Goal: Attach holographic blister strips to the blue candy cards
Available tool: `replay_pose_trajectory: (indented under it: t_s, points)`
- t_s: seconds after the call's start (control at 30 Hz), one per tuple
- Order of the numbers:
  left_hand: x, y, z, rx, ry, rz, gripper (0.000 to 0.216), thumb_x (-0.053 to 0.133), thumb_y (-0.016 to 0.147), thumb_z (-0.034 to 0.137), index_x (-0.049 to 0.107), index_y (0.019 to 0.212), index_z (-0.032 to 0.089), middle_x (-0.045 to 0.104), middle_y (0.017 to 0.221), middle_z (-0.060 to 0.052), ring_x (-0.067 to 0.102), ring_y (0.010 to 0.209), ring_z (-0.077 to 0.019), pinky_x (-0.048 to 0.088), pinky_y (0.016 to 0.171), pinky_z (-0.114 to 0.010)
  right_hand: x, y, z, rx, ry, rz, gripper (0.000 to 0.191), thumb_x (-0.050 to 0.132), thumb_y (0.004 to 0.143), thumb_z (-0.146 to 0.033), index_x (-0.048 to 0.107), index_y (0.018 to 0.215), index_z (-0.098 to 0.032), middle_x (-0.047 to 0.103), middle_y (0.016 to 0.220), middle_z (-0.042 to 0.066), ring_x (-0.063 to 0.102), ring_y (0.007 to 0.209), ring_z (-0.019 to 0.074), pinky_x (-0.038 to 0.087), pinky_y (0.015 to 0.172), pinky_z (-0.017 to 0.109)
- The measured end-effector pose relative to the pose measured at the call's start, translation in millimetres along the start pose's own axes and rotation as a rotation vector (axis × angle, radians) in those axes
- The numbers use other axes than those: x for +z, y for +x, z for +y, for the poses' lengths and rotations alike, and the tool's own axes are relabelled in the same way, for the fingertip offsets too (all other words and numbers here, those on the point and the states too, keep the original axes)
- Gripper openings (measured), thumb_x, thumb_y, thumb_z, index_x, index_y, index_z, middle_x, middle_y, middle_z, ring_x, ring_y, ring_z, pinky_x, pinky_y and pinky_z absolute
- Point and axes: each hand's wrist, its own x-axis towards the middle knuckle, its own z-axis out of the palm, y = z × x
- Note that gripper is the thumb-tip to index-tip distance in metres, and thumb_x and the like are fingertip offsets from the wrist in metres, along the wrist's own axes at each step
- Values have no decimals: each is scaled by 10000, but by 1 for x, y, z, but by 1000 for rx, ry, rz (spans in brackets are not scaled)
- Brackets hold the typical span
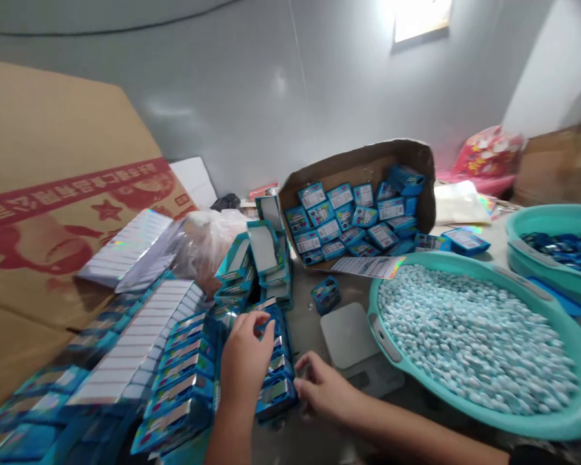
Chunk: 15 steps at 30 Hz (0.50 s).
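My left hand point(246, 358) rests on top of a row of small blue boxes point(277, 368) standing on edge, fingers curled over them. My right hand point(322, 387) is at the right end of that same row, fingertips touching the nearest box. Whether either hand grips a single box cannot be told. More blue boxes lie in flat rows point(184, 374) to the left. A stack of opened boxes point(256, 265) stands behind.
A teal basin of pale blue tablets point(469, 336) sits to the right, another teal basin point(556, 248) behind it. A small white scale point(348, 336) lies between. An open cardboard box of blue packs point(363, 206), a plastic bag point(208, 239) and a large carton point(53, 194) stand around.
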Motion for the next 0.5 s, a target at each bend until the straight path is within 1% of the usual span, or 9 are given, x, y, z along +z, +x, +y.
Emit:
replay_pose_trajectory:
  t_s: [0.07, 0.1, 0.17, 0.2, 0.23, 0.3, 0.37, 0.43, 0.5]
  points:
    - [10, 17, 31, 126, 26, -126, 273, 601, 852, 332, 646, 1098, 221, 659, 1063, -60, 643, 923, -232, 511, 854, -356, -18, -37, -15, -187, -301, -121, 283, 660, 868, -231, 623, 1145, -187, 670, 870, 19, 622, 761, 169, 423, 610, 222]
    - [17, 26, 48, 183, 56, -182, 374, 637, 838, 324, 617, 1197, 220, 651, 1139, -75, 636, 1006, -250, 504, 893, -366, -28, -56, -24, -222, -419, -228, 269, 675, 871, -269, 668, 1129, -195, 693, 944, 41, 638, 819, 186, 423, 628, 224]
    - [36, 46, 84, 312, 133, -269, 571, 705, 802, 328, 549, 1338, 211, 604, 1286, -112, 583, 1166, -295, 472, 976, -396, -49, -93, -46, -300, -612, -441, 305, 650, 885, -168, 687, 1187, -175, 701, 1068, 76, 653, 863, 176, 433, 676, 213]
    - [45, 57, 101, 386, 167, -316, 573, 720, 792, 325, 564, 1332, 213, 593, 1313, -118, 568, 1193, -307, 464, 986, -401, -60, -110, -56, -344, -668, -509, 334, 641, 888, -124, 681, 1217, -167, 695, 1114, 86, 656, 885, 169, 438, 696, 204]
    - [53, 67, 118, 464, 196, -376, 484, 718, 792, 308, 622, 1258, 222, 611, 1291, -109, 576, 1180, -306, 463, 978, -398, -71, -125, -66, -379, -701, -516, 348, 632, 897, -108, 673, 1238, -171, 692, 1134, 83, 658, 904, 163, 445, 717, 198]
    - [60, 86, 149, 578, 221, -453, 187, 656, 827, 244, 710, 1005, 226, 689, 1127, -73, 627, 1078, -277, 450, 967, -392, -94, -150, -80, -421, -720, -341, 319, 660, 913, -176, 672, 1230, -211, 696, 1125, 51, 657, 947, 169, 465, 765, 210]
    - [53, 98, 175, 623, 203, -425, 143, 551, 887, 200, 693, 899, 212, 717, 972, -53, 651, 993, -250, 427, 973, -393, -121, -167, -88, -457, -734, 4, 244, 663, 932, -280, 677, 1173, -246, 699, 1081, 26, 650, 976, 189, 484, 823, 261]
    - [33, 99, 194, 621, 76, -290, 178, 481, 938, 227, 655, 965, 198, 708, 933, -50, 649, 950, -236, 438, 913, -363, -151, -174, -95, -491, -753, 357, 240, 632, 950, -340, 652, 1169, -244, 685, 1101, 45, 640, 1004, 218, 495, 873, 333]
    - [9, 88, 205, 593, -178, -117, 181, 473, 968, 316, 611, 996, 203, 683, 912, -28, 639, 881, -209, 449, 776, -300, -177, -172, -103, -518, -732, 622, 377, 625, 948, -402, 578, 1281, -230, 642, 1215, 92, 631, 1046, 246, 509, 896, 392]
